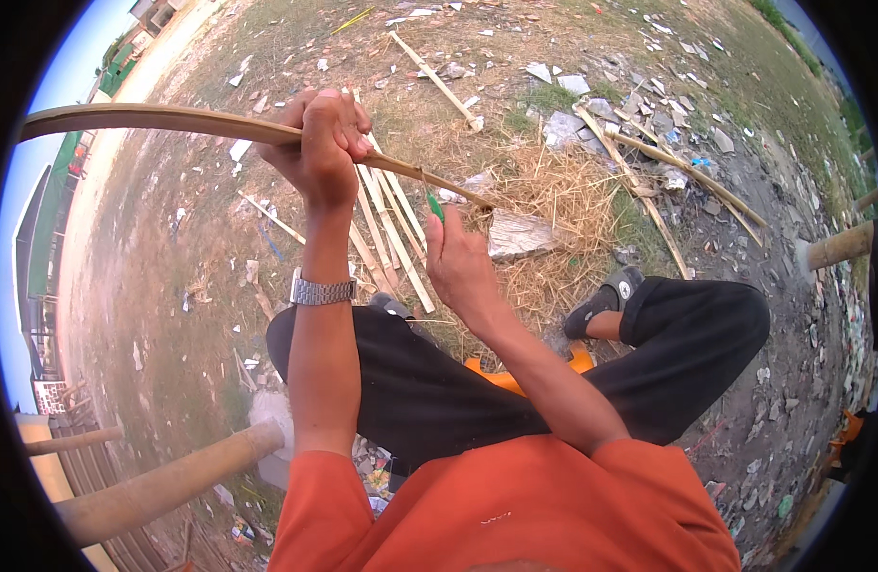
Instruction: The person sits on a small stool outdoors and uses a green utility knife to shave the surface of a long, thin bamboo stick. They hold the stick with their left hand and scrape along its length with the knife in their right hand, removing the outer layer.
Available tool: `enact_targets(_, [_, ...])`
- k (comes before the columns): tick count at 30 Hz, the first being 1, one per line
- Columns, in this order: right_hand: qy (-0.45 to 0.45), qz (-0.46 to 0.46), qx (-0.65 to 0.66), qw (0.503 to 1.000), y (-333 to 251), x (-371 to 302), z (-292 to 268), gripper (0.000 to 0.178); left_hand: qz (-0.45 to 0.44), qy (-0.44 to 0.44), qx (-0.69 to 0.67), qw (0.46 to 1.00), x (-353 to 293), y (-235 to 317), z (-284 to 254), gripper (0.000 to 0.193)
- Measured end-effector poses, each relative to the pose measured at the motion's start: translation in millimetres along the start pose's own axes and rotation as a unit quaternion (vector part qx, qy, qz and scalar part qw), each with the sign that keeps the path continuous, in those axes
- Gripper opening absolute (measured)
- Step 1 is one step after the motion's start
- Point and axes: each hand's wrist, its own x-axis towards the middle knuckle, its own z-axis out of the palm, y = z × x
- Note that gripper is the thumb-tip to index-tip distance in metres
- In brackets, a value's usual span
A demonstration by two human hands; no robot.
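My left hand [320, 148], with a metal watch on its wrist, is wrapped round a long bamboo strip [186, 119]. The strip runs from the far left edge down toward the middle, where its tip lies at a pale wooden block [520, 234]; whether they touch I cannot tell. In my right hand [463, 267] is a small knife with a green handle [435, 204]. Its thin blade meets the strip between my left hand and the tip. The fingers of my right hand are closed round the handle.
Several split bamboo strips [391, 224] lie beyond my knees. Dry straw shavings [572, 205] surround the block. Longer bamboo pieces [639, 186] lie on the right among broken tile. Bamboo posts stand at the lower left [181, 481] and right [839, 246]. An orange seat [501, 379] shows beneath me.
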Motion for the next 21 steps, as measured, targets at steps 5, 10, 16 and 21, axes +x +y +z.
enact_targets(5, [0.021, 0.02, -0.077, 0.997, 39.1, 27.7, 7.7, 0.03, -0.028, 0.041, 0.014, 0.999, 3.8, 1.5, -6.4, 0.038])
enact_targets(10, [0.053, 0.0, -0.01, 0.999, 22.3, 15.3, 20.1, 0.033, -0.055, 0.073, 0.058, 0.994, -4.0, 10.4, 16.3, 0.039])
enact_targets(16, [0.019, 0.012, -0.036, 0.999, 43.0, 20.7, 11.9, 0.03, -0.073, 0.103, 0.071, 0.989, -1.4, 15.6, 6.1, 0.039])
enact_targets(21, [0.088, 0.01, -0.122, 0.989, 81.5, 23.6, 33.2, 0.033, -0.06, 0.083, 0.071, 0.992, -1.7, 12.5, 13.3, 0.038])
